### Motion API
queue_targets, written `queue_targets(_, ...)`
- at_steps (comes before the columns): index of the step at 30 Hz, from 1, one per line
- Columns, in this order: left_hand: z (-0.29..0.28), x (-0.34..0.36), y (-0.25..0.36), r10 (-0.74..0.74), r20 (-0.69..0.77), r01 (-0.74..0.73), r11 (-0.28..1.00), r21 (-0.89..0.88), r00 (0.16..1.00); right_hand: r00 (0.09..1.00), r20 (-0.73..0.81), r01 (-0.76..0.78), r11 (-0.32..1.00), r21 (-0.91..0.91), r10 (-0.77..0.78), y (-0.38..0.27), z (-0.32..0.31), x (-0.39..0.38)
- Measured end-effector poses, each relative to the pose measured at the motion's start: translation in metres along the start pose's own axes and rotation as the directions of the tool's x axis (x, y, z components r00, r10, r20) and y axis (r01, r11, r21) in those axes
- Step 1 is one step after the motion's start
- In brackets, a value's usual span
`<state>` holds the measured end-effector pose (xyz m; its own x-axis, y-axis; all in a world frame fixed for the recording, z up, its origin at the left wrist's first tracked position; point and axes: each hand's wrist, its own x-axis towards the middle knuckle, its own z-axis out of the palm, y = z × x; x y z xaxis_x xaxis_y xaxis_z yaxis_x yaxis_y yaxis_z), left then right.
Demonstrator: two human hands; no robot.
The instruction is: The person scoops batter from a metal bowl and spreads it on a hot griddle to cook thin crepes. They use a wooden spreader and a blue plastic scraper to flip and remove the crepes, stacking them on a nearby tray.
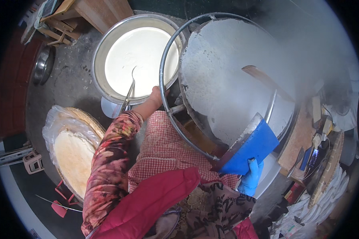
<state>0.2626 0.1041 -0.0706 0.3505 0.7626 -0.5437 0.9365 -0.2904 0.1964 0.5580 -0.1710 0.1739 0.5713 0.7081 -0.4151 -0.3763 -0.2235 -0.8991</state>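
Our right hand (pixel 249 179), in a light-blue glove, is closed on the lower edge of a blue flat broad-faced scraper (pixel 249 149) with a greyish edge strip. Scraper sits at the near right of a large round griddle (pixel 211 71) with a pale grey-white top, partly overlapping its rim in view.

Our left hand (pixel 154 97), bare, is at the far end of a flower-patterned sleeve (pixel 113 159), where a grey tubular metal ring (pixel 162 71) passes the basin edge; we can't tell which it grips, fingers partly hidden. Ring runs around the griddle's left side.

Just beside: 1 wide round steel basin (pixel 97 63) with creamy white liquid (pixel 135 55), 1 thin metal ladle (pixel 128 95) leaning in over the near rim.

Over the griddle we see 1 brown curved wooden blade (pixel 265 81), plus steam thick at upper right.

Further out, left: pale round flatbread (pixel 71 153) on a woven round tray (pixel 87 115), clear plastic film (pixel 58 123) partly over it. Right: wooden board (pixel 293 147), then white bags (pixel 319 205) piled near the rim of view.
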Motion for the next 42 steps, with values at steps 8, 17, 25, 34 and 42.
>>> queue_targets(8, 0.002, -0.044, -0.01, 0.055, -0.457, -0.05, 0.998, 0.023, 0.888, 0.995, 0.099, -0.031, 0.999, -0.017, 0.032, -0.002, -0.004, -0.001)
queue_targets(17, -0.094, -0.162, 0.038, -0.192, -0.494, -0.343, 0.511, -0.788, 0.848, 0.945, 0.318, -0.034, 0.989, -0.141, 0.078, 0.008, -0.005, -0.009)
queue_targets(25, -0.139, -0.218, 0.148, 0.152, -0.573, -0.411, 0.839, -0.356, 0.806, 0.898, 0.437, 0.046, 0.979, -0.198, 0.047, 0.013, -0.014, -0.028)
queue_targets(34, -0.128, -0.204, 0.209, 0.161, -0.456, -0.201, 0.979, -0.038, 0.875, 0.882, 0.47, 0.157, 0.947, -0.279, -0.008, 0.014, -0.035, -0.055)
queue_targets(42, -0.08, -0.21, 0.205, 0.323, -0.424, -0.276, 0.946, 0.17, 0.846, 0.914, 0.401, 0.123, 0.983, -0.133, -0.061, 0.008, -0.056, -0.061)
